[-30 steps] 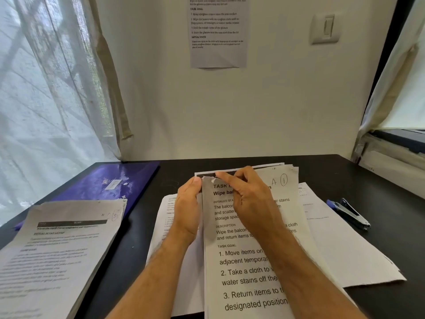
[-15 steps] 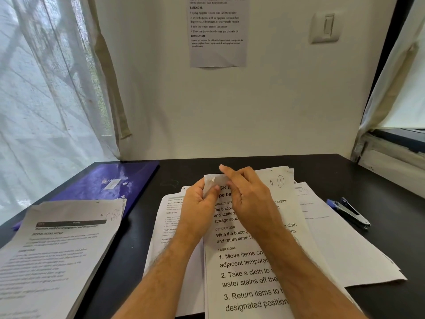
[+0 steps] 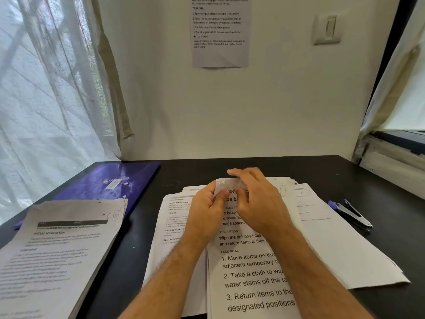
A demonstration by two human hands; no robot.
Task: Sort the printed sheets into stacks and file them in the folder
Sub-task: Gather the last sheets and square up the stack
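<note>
A thick set of printed sheets (image 3: 253, 279) headed "Wipe balcony table" lies in front of me on the black desk (image 3: 322, 171). My left hand (image 3: 207, 212) pinches its curled-up top left corner between thumb and fingers. My right hand (image 3: 259, 203) lies over the top of the same sheets, its fingers at that corner. More loose printed sheets (image 3: 340, 245) spread out underneath, to the left and right. A separate stack of sheets (image 3: 57, 256) sits at the left. The purple folder (image 3: 110, 183) lies closed at the back left.
A blue and silver stapler (image 3: 351, 214) rests on the desk at the right. A printed page (image 3: 219, 33) is stuck on the wall ahead. A sheer curtain (image 3: 50, 88) hangs at the left, a window frame (image 3: 395, 143) at the right.
The top left corner of the sheets has been bent upward. My left thumb has moved onto it, and my right fingers have shifted up to the corner.
</note>
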